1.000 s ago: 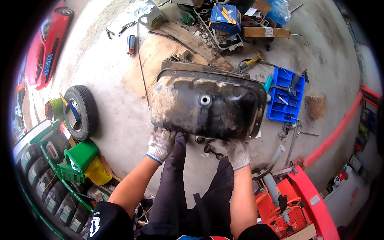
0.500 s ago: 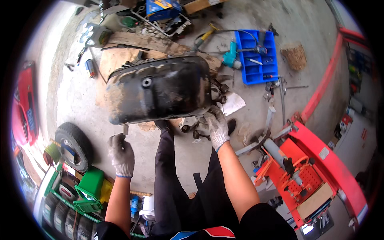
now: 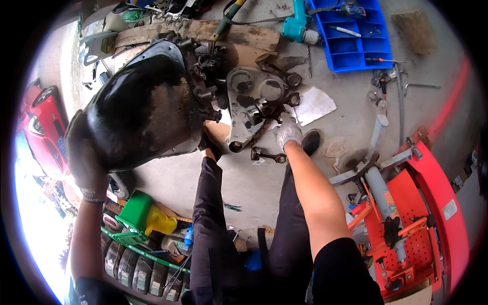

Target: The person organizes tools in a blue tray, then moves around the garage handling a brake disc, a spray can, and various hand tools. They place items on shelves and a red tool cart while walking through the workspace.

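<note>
A black, dirt-smeared oil pan [image 3: 132, 109] is tipped on its side at the left, its rounded outside toward me and its rim facing right. Against its left end my gloved left hand [image 3: 84, 152] is closed, gripping it. My gloved right hand [image 3: 288, 131] reaches low among greasy engine parts, and its fingers are partly hidden. Nearest to it are a piston [image 3: 255, 113] and a connecting rod [image 3: 291, 99]. A grey metal cover [image 3: 239, 94] lies just left of them. Another connecting rod [image 3: 268, 155] rests on the floor near my right wrist.
A blue divided tray [image 3: 351, 46] and a teal power tool [image 3: 300, 25] lie at the far right. White paper [image 3: 316, 105] is beside the parts. A red metal frame [image 3: 437, 198] stands at right. Low on the left is a green bin [image 3: 134, 211].
The oil pan has swung left and tilted, uncovering the engine parts. My left hand, apart from it before, now grips it. My right hand has left the pan's corner for the parts.
</note>
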`<state>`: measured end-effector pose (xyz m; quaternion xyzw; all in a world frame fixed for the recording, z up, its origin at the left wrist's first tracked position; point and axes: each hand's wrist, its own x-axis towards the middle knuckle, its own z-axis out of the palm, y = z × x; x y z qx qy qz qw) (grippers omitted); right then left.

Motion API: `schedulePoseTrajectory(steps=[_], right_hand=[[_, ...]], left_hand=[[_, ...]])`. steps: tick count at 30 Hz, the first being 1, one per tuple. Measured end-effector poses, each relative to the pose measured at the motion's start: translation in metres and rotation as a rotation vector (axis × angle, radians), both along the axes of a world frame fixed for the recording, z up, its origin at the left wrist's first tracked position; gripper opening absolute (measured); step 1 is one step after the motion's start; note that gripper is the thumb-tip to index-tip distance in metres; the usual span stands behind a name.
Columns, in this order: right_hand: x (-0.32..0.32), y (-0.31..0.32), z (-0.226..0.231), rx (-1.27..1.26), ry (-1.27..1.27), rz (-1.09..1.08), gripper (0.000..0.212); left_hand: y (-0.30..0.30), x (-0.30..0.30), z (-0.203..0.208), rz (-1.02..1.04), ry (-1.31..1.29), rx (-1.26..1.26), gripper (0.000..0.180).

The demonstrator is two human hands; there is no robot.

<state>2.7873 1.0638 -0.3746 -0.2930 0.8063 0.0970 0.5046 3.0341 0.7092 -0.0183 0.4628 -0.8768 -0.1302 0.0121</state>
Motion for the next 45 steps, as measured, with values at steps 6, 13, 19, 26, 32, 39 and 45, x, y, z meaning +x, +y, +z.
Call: schedulePoseTrajectory(steps=[6,13,19,26,32,39,45], right_hand=[[-0.005,0.004,-0.095,-0.305,0.325,0.5,0.057],[-0.033,0.002,-0.093,-0.239,0.081,0.491,0.061],[0.016,0.029,-0.12,-0.213,0.256,0.252,0.047],[-0.027,0.013,-0.106,-0.352,0.15,0.585,0.04],[-0.007,0.008,-0.077,-0.157,-0.196,0.002,0.049],[0.045,0.04,-0.091,0.045,-0.094,0.08,0.063],[0.067,0.051,-0.112,0.2,-0.084,0.04,0.08]], left_hand=[[-0.028,0.028,-0.005,-0.052,-0.368,-0.163,0.056],[-0.011,0.041,0.021,-0.17,-0.602,-0.165,0.073],[-0.014,0.032,0.018,-0.143,-0.535,-0.116,0.064],[-0.016,0.031,0.019,-0.116,-0.337,-0.01,0.059],[-0.011,0.017,-0.004,-0.129,-0.37,-0.147,0.06],[-0.015,0.021,0.002,-0.109,-0.276,-0.13,0.053],[-0.023,0.048,0.008,-0.083,-0.2,-0.105,0.054]])
